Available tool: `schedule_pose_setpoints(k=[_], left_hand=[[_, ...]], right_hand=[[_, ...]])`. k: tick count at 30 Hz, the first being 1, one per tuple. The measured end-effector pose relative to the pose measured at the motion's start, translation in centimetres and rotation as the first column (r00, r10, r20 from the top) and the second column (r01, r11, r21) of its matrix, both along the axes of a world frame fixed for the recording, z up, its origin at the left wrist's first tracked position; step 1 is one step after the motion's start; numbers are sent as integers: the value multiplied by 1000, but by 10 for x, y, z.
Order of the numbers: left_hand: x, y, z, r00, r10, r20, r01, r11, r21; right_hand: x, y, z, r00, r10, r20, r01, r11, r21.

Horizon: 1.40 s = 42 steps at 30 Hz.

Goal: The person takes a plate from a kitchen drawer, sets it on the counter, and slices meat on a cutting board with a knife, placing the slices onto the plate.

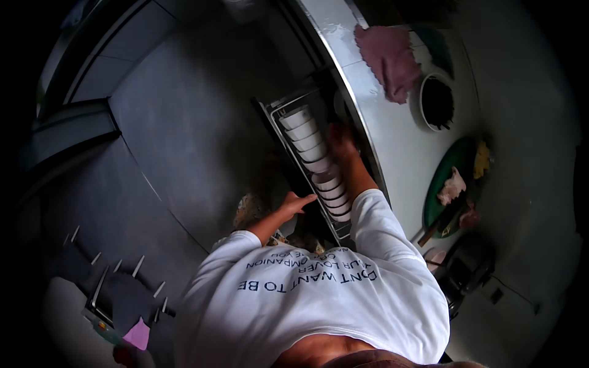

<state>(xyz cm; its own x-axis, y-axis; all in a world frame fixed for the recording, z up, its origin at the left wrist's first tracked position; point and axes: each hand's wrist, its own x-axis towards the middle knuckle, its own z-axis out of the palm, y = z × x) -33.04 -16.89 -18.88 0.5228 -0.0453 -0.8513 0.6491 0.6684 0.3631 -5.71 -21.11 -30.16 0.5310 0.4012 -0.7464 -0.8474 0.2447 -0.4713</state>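
The pale counter (pixel 383 135) ran along the person's right, with a green board (pixel 434 191) and a pink cloth (pixel 389 61) on top. Beneath its edge, the wire drawer (pixel 299 161) stood pulled out, its long axis slanting from far left to near right, roughly parallel to that edge. Inside it the white bowls sat on edge in one nested row along the same slant, a farther group (pixel 305 134) and a nearer group (pixel 333 193), straight ahead of the torso and between the two hands. The right hand (pixel 342 140) was the nearer to the farther group: its forearm reached forward on the counter side, close alongside the row, with the hand down in shadow beside the bowls. Blur and darkness hid its fingers, so whether it grasped a bowl could not be told. The left hand (pixel 297 203) lay across on the outer side, elbow bent, one digit stretched toward the drawer's side by the nearer group. No bowl showed in it; whether its other fingers gripped the drawer could not be made out.
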Motion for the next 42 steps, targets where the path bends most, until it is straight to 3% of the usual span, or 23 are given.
schedule_pose_setpoints(k=[1, 4, 7, 10, 14, 17, 19, 21, 23, 24, 25, 30, 33, 36, 40, 42], left_hand=[[-5, -5, -13, 1000, -17, 0, 17, 1000, 8], [-6, 6, 1, 998, -17, 62, 15, 999, 32], [-11, 8, -2, 995, -58, 85, 51, 995, 81], [-13, 11, 2, 996, -73, 56, 72, 997, 22], [-9, 10, 2, 996, -84, 13, 85, 994, -65], [-7, 14, 6, 996, -83, -19, 81, 991, -105], [-6, 15, 5, 996, -85, -31, 81, 990, -117], [-5, 16, 8, 995, -81, -66, 76, 994, -75], [-9, 10, -6, 994, -75, -82, 69, 995, -75], [3, 19, 25, 994, -38, -98, 33, 998, -50], [4, 16, 25, 994, -51, -100, 46, 998, -48], [-17, -9, -89, 1000, -8, -18, 7, 997, -77], [9, -13, -124, 997, -41, 60, 47, 994, -96], [55, -7, -57, 1000, 16, 5, -16, 993, -118], [119, -12, 30, 998, -9, -55, 10, 1000, 18], [141, -17, -9, 1000, -18, -4, 18, 1000, -9]], right_hand=[[11, 8, -11, 977, -173, -128, 166, 984, -62], [33, -8, -86, 980, -184, -71, 195, 959, 205], [46, -17, -94, 939, -216, -268, 278, 935, 221], [29, 1, -55, 926, -374, -55, 376, 927, 21], [10, 16, 23, 890, -451, -66, 450, 892, -39], [-22, 0, 47, 823, -474, -312, 504, 864, 18], [-57, -12, 72, 891, -331, -312, 315, 944, -100], [-96, -28, 94, 929, -141, -343, 123, 990, -72], [-134, -37, 133, 935, -54, -350, 18, 994, -105], [-147, -42, 157, 934, -12, -358, -25, 995, -99], [-158, -47, 177, 931, 29, -363, -67, 993, -93], [-167, -79, 291, 985, 101, -137, -123, 979, -164], [-160, -116, 324, 996, 63, 65, -47, 974, -222], [-160, -143, 334, 981, -3, 196, 61, 955, -291], [-162, -181, 346, 948, -191, 253, 266, 913, -308], [-164, -200, 345, 930, -277, 244, 343, 890, -300]])
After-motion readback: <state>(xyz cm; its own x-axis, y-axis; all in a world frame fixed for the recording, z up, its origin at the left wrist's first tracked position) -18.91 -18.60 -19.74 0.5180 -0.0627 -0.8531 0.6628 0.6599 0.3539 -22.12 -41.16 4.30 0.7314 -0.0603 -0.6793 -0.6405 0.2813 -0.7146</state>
